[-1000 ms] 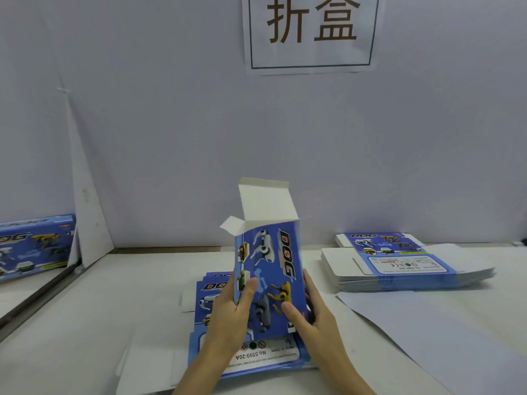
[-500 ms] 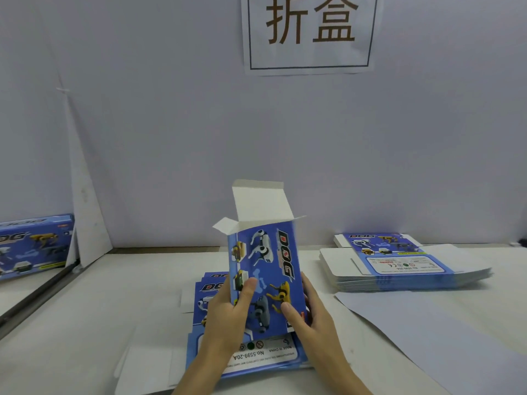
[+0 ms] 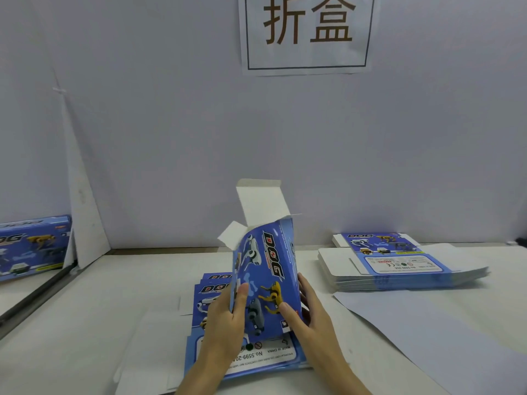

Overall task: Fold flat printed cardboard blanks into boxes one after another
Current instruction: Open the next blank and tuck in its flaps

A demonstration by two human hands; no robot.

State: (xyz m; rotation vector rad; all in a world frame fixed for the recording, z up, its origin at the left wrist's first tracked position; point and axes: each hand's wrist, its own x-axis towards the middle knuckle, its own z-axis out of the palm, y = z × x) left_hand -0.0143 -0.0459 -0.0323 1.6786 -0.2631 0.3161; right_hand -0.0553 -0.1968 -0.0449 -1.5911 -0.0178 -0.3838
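While one blank (image 3: 263,277) stands upright on end at the near centre of the worktop (image 3: 85,323), both hands hold it in a two-sided grip: the left hand (image 3: 225,320) is clamped on its left edge with the thumb across the printed face, and the right hand (image 3: 308,312) presses its right side, fingers flat against the panel. Head view: the sleeve is opened into a tube, yet its upper white flap (image 3: 261,201) stands up and a small side tab (image 3: 232,233) juts left, so the top is not closed; the lower end is hidden behind the hands. Beneath it lies a near stack of flat blanks (image 3: 256,357), and a second, thicker stack (image 3: 399,266) waits at the far right. One finished box (image 3: 31,246) rests at the far left. Judged from this, the task is early, with many blanks left.
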